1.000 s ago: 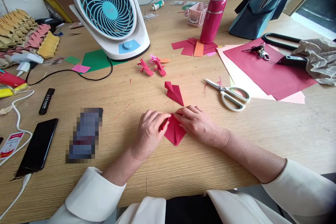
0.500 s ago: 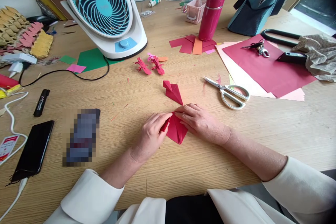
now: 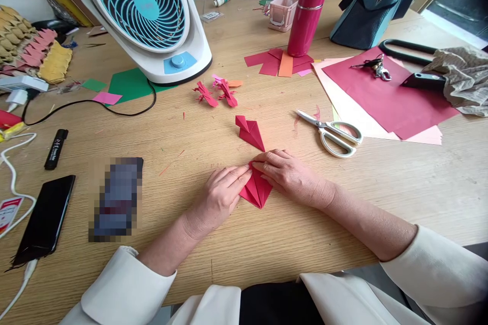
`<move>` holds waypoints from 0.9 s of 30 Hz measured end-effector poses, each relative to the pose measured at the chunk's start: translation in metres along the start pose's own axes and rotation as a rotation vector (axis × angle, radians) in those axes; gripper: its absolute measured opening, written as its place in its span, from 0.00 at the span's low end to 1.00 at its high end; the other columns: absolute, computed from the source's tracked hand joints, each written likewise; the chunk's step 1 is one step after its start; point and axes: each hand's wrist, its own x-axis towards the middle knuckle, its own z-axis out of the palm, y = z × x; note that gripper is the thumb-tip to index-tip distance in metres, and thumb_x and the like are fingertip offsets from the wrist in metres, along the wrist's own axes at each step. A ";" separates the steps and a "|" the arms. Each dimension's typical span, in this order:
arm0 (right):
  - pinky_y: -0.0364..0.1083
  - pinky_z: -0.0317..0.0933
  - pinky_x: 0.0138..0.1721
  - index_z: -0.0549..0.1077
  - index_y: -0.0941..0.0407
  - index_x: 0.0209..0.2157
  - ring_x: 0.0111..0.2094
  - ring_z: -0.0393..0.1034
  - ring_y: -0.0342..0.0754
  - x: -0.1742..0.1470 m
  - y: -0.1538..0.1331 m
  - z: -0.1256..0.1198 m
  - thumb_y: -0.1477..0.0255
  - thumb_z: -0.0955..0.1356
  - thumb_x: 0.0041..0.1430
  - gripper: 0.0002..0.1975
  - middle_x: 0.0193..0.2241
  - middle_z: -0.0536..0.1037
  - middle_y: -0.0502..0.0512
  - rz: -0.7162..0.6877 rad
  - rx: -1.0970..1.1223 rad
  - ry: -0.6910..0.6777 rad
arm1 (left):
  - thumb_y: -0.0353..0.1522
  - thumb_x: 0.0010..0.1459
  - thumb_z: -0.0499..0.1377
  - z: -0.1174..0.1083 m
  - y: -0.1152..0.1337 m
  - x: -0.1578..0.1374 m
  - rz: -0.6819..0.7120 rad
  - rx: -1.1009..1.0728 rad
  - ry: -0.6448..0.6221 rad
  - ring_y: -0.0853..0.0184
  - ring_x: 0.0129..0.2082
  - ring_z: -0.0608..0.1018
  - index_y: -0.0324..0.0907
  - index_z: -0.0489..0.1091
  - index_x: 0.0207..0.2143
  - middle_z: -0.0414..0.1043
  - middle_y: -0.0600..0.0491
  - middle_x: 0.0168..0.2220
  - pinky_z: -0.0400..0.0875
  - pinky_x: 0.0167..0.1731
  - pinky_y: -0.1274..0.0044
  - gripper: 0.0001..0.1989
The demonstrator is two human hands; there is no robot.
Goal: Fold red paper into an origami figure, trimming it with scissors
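On the table in front of me lies a red folded paper, with creases running down to a point at its near end. My left hand presses on its left side, fingers held together over the edge. From the right, my right hand pins the top of the same sheet with thumb and fingertips. Both hands cover much of the paper's upper part. Just beyond my fingers rests a second red folded piece. Farther back are two small red origami figures.
White-handled scissors lie to the right, near large red sheets. A pink-red flask stands behind on paper strips. At left are a fan, a black marker and a black phone.
My left fingers have flattened down on the left side of the paper, where a flap stood raised before. My right hand has stayed nearly in place.
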 end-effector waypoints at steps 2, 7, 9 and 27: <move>0.55 0.67 0.50 0.73 0.62 0.52 0.49 0.69 0.54 0.000 0.001 -0.001 0.74 0.60 0.71 0.15 0.50 0.75 0.67 -0.012 0.009 0.010 | 0.20 0.62 0.51 -0.003 -0.002 0.000 0.023 0.009 -0.025 0.58 0.53 0.76 0.39 0.67 0.59 0.74 0.43 0.55 0.73 0.53 0.63 0.23; 0.55 0.67 0.50 0.73 0.63 0.52 0.49 0.70 0.54 0.000 0.003 -0.002 0.74 0.60 0.71 0.15 0.50 0.75 0.67 -0.036 0.009 0.020 | 0.23 0.65 0.51 -0.011 -0.002 0.002 0.076 0.083 -0.119 0.56 0.54 0.75 0.36 0.68 0.57 0.73 0.42 0.56 0.73 0.53 0.63 0.19; 0.55 0.67 0.50 0.73 0.63 0.52 0.49 0.69 0.54 0.000 0.003 -0.002 0.74 0.60 0.71 0.15 0.50 0.75 0.67 -0.038 0.011 0.016 | 0.24 0.65 0.51 -0.014 -0.001 0.003 0.079 0.095 -0.146 0.56 0.54 0.75 0.36 0.69 0.57 0.73 0.41 0.56 0.73 0.53 0.63 0.19; 0.55 0.66 0.51 0.72 0.62 0.54 0.51 0.69 0.54 -0.001 0.004 -0.002 0.71 0.60 0.72 0.16 0.51 0.75 0.65 -0.017 0.009 0.000 | 0.47 0.68 0.49 -0.018 -0.003 -0.004 0.120 0.127 -0.279 0.53 0.62 0.66 0.36 0.61 0.64 0.64 0.39 0.64 0.60 0.59 0.61 0.31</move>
